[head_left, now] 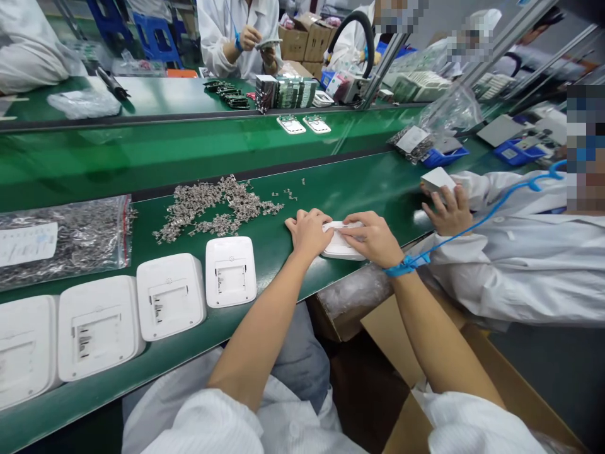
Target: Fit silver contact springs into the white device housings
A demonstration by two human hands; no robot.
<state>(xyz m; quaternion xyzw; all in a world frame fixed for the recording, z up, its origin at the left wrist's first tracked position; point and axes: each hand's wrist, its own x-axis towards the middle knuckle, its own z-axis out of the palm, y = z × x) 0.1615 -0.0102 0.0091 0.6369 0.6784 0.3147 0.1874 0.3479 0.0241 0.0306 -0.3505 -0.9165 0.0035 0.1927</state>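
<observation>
Both my hands are on a white plastic housing (344,250) lying on the green bench near its front edge. My left hand (308,234) curls at the housing's left side, fingertips on its top. From the right, my right hand (376,238) presses bent fingers onto the top face; whether a small part sits under the fingertips is hidden. A blue wrist strap (405,266) circles my right wrist. To the left, a similar white housing (231,272) with a rectangular recess lies at the end of a row of stacked ones. Beyond it spreads a pile of small metal clips (215,205).
A bag of metal parts (66,239) lies at far left. At right, a co-worker's hand (449,211) holds a white piece. An open cardboard box (392,334) stands below the bench edge. Behind the green divider (189,148), another person handles a circuit board.
</observation>
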